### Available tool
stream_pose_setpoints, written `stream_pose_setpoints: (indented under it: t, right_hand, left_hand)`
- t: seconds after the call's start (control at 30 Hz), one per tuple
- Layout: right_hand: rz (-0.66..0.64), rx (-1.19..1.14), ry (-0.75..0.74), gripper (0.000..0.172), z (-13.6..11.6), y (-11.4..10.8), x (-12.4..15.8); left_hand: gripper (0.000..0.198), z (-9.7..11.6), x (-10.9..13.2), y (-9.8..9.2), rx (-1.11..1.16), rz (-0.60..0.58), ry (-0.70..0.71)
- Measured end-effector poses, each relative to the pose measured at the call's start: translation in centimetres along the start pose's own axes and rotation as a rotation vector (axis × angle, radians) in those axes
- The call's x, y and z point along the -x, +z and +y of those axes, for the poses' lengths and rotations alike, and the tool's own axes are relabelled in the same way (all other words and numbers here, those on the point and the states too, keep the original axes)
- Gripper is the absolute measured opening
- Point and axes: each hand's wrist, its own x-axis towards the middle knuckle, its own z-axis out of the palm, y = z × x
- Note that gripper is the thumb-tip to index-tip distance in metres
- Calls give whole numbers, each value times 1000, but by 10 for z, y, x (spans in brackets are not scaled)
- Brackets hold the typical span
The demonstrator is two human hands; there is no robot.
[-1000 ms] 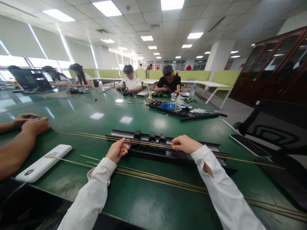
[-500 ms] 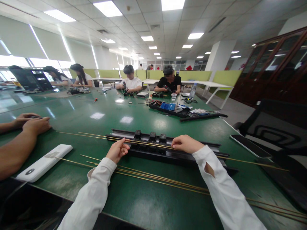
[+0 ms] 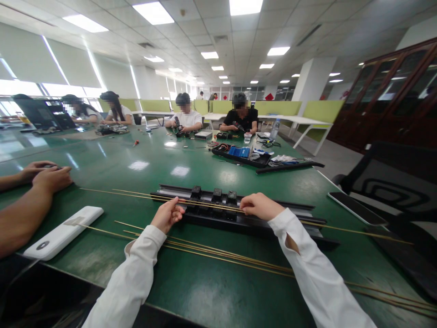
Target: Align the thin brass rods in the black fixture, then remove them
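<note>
Thin brass-coloured rods run across the view between my two hands, over a black rail assembly with several black blocks on it. My left hand pinches the rods left of the blocks, thumb on top. Right of the blocks, the fingers of my right hand are closed on the same rods, palm down. The rods stick out past both hands, up to the far left and down to the right. More loose rods lie on the green table nearer to me, passing under both sleeves.
A white power-bank-like device lies at left, close to a co-worker's hands. Beyond the rail stand an open black tool case and a black strip. A dark phone-like slab rests at right beside a chair.
My right hand has slid slightly left along the rods, closer to the blocks. My left hand keeps its place and its pinch.
</note>
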Motion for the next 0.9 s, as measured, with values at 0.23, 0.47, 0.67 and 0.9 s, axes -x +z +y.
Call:
stream_pose_setpoints:
  t: [0.23,0.47,0.67,0.9]
  right_hand:
    - [-30,-27,19,18,2,-3,2]
    - [-59,-32,40,17,7,-3,3]
    - [-75,-52,44,16,13,-3,3]
    - [-86,-58,83,16,14,-5,6]
  left_hand:
    - [21,1,1,-1,-1,-11,1]
    - [20,1,1,0,-6,6,-6]
    - [20,0,0,-1,-1,4,-9]
    - [19,-1,-1,-3,-3,11,-4]
